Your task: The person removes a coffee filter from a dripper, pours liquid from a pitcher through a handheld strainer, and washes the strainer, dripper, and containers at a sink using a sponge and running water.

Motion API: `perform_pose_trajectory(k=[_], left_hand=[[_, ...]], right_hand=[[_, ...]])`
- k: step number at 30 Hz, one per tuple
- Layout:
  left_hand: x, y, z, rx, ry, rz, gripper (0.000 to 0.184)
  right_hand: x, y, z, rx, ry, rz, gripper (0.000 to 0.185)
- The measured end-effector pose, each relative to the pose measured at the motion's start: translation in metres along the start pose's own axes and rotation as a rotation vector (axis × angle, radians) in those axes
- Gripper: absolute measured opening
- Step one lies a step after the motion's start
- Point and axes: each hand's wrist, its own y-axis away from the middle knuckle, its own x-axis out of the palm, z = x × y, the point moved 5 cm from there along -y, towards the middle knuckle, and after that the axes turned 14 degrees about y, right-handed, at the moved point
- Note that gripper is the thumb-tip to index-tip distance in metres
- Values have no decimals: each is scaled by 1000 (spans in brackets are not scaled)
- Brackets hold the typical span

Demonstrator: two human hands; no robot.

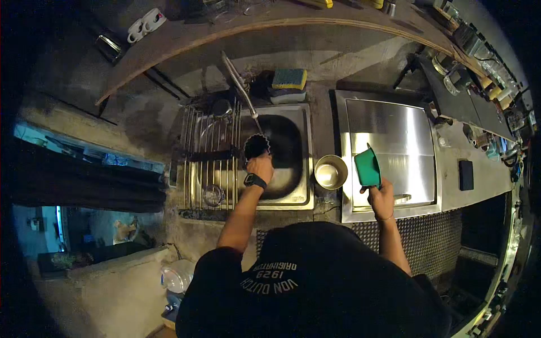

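Note:
Over the sink basin [287, 186], my left hand [261, 168] is closed around a black round piece with a scalloped rim [257, 145]. This piece is right under the end of the faucet spout [242, 87]. My right hand [381, 200] grips a green cup-like vessel [368, 167] by its near end, above the steel panel. Its exact kind I cannot make out. Between both hands, a round metal pot [331, 172] stands on the counter by the sink's right edge, touched by neither hand.
A wire dish rack [194, 169] covers the sink's left side, with a glass [213, 195] on it. Behind the sink lies a yellow-and-green sponge [289, 78]. A steel panel [414, 132] takes up the right. A wooden shelf [293, 23] overhangs the back. A black box-like item [466, 175] lies far right.

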Motion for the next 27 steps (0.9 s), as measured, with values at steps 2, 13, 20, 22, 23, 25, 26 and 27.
perform_pose_trajectory(k=[2,13,20,22,23,25,26,27], left_hand=[[3,15,6,-39,-25,41,32],[73,17,49,-299,154,330,38],[139,-20,138,-679,685,75,69],[134,-20,151,-823,603,136,74],[135,-21,151,-823,603,136,74],[136,-14,150,-783,544,28,69],[135,-8,144,-762,514,-24,67],[134,-3,137,-738,486,-76,64]], right_hand=[[3,1,0,-5,-3,13,18],[5,-8,9,-105,-3,38,18],[-3,-4,-4,-67,-63,0,20],[-3,-4,-3,-66,-55,-13,18],[-2,-5,-2,-65,-48,-27,17],[0,-3,-3,-54,-37,-52,15],[1,-2,-5,-47,-38,-53,15],[2,-2,-6,-37,-38,-49,15]])
